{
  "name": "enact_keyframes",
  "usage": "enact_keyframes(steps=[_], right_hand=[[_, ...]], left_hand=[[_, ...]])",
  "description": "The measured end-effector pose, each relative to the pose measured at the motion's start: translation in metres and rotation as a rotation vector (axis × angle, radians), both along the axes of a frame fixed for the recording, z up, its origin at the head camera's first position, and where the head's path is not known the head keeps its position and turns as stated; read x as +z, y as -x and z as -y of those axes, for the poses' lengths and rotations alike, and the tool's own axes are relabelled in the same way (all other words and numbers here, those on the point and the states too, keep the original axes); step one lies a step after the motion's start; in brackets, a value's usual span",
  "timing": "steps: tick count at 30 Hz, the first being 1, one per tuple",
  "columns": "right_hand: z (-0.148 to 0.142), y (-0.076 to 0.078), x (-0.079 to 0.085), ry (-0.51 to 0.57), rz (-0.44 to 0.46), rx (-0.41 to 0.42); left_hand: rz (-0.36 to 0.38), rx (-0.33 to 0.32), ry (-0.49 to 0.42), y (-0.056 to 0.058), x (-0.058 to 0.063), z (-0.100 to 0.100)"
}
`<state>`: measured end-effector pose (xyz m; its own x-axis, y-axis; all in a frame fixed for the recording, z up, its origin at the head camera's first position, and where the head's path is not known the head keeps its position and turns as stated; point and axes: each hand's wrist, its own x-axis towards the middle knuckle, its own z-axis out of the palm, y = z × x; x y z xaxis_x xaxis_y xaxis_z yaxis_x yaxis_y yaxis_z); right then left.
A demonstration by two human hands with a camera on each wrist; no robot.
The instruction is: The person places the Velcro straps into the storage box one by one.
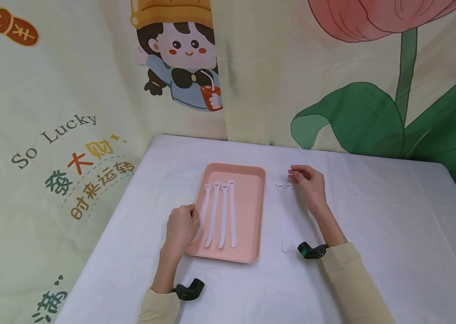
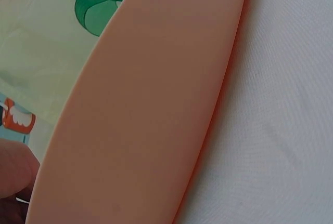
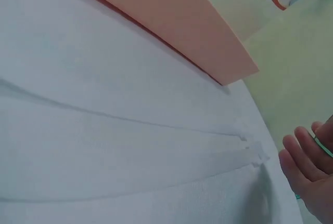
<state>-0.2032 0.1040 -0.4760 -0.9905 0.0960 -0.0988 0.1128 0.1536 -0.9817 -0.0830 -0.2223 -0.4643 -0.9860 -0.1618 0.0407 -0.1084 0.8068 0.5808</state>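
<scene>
Several white strap-style cable ties (image 1: 223, 216) lie lengthwise in a pink tray (image 1: 248, 225), their slotted heads toward the far end. My left hand (image 1: 181, 228) is at the tray's left side with curled fingers, beside the leftmost tie (image 1: 206, 202). A small white bit shows by its fingers in the left wrist view; whether they grip it is hidden. To the right of the tray, two more white cable ties (image 1: 284, 220) lie on the white cloth. My right hand (image 1: 310, 184) hovers near their heads, fingers loosely bent and holding nothing; in the right wrist view those fingers (image 3: 307, 161) are apart from the ties.
A white cloth (image 1: 394, 225) covers the table. Behind and to the left hangs a printed curtain (image 1: 260, 90) with a cartoon figure and a flower. Each wrist wears a small black camera, one by the tray's near edge (image 1: 189, 290), one beside the loose ties' tails (image 1: 312, 250).
</scene>
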Motion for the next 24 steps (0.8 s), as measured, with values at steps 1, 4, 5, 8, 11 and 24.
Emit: enact_keyframes(steps=[1,4,5,8,11,24], right_hand=[[-0.0014,0.0001,-0.0013,-0.004,0.008,-0.005],[-0.0032,0.0006,-0.0048,-0.042,0.046,0.002],[-0.0032,0.0008,-0.0057,-0.054,0.059,0.007],[-0.0022,0.0008,-0.0075,-0.085,0.091,0.021],[-0.0011,-0.0002,-0.0075,-0.099,0.104,0.022],[-0.0078,-0.0081,-0.0084,-0.098,0.153,0.067]], left_hand=[[-0.003,-0.001,0.0,-0.0003,0.0,-0.0001],[-0.008,-0.004,0.001,-0.0007,-0.0001,0.0003],[-0.01,-0.004,0.003,-0.0006,0.0,0.0004],[-0.007,-0.005,0.007,-0.0008,0.0007,0.0007],[0.003,-0.004,0.012,-0.0004,0.0009,0.0007],[0.015,0.003,0.006,0.0015,0.0013,-0.0007]])
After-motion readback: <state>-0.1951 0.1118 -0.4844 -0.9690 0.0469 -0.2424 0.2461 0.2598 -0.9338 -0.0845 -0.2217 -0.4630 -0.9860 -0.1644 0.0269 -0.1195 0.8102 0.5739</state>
